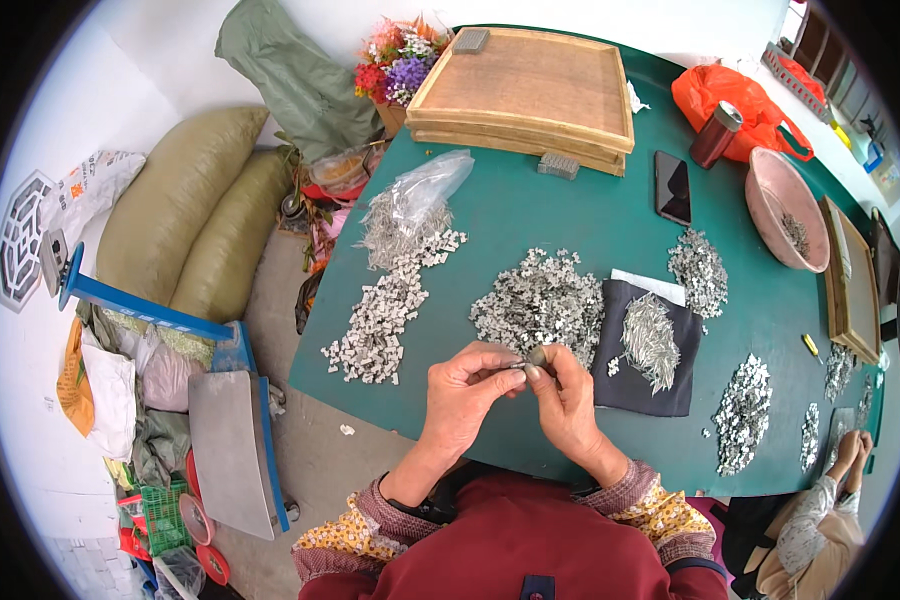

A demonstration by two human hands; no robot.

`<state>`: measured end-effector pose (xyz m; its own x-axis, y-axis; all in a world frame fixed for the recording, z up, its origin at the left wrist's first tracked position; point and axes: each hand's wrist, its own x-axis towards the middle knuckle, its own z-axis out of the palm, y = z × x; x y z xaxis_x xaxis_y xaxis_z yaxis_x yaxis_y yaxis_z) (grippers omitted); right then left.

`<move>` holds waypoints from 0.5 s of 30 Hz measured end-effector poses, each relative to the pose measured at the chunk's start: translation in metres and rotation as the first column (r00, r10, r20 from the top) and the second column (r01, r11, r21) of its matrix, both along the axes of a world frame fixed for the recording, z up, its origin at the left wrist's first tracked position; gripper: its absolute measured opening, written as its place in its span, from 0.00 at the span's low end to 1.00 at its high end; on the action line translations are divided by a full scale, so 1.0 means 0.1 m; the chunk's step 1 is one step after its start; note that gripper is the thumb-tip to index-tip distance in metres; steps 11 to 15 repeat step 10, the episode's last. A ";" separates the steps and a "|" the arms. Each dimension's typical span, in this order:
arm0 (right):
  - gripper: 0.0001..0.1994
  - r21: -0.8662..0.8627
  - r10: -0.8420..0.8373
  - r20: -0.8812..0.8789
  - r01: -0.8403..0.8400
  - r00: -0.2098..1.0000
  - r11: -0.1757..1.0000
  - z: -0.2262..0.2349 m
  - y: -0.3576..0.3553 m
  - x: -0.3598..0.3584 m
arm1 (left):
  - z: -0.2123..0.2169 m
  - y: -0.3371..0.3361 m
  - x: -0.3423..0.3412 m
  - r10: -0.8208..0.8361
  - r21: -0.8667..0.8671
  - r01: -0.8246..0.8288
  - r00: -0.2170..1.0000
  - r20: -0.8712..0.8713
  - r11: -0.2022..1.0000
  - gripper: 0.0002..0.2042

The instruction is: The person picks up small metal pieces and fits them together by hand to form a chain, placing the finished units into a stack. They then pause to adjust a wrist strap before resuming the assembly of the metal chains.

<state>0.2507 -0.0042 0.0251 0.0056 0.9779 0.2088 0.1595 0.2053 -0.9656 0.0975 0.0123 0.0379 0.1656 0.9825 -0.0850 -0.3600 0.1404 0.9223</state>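
My left hand (473, 390) and my right hand (567, 398) meet over the near edge of the green table (440, 330). Thumbs and fingers of both are pinched together around something small and greyish, too small to make out. Just beyond them lies a large heap of small silvery metal parts (538, 305). To the right, a dark cloth (677, 393) bears a pile of thin metal pins (651, 342). A scattered heap of flat metal pieces (375, 328) is on the left, touching a clear plastic bag (432, 190) with more thin pins.
Stacked wooden trays (530, 85) stand at the back. A phone (672, 187), a dark red flask (716, 135) and a pink bowl (785, 215) sit at the right. Another person's hands (849, 450) are at the far right. A platform scale (232, 450) and full sacks (175, 200) are left.
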 end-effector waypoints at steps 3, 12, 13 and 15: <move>0.01 0.096 -0.048 0.123 0.037 0.991 0.995 -0.02 0.01 -0.01 | -0.06 0.01 -0.01 0.005 0.019 -0.005 1.000 -0.004 1.000 0.06; 0.05 0.175 -0.075 0.610 -0.042 0.789 0.984 -0.02 0.22 0.30 | -0.25 0.04 -0.27 -0.029 -0.153 0.012 0.994 -0.108 0.988 0.07; 0.05 0.175 -0.075 0.610 -0.042 0.789 0.984 -0.02 0.22 0.30 | -0.25 0.04 -0.27 -0.029 -0.153 0.012 0.994 -0.108 0.988 0.07; 0.05 0.175 -0.075 0.610 -0.042 0.789 0.984 -0.02 0.22 0.30 | -0.25 0.04 -0.27 -0.029 -0.153 0.012 0.994 -0.108 0.988 0.07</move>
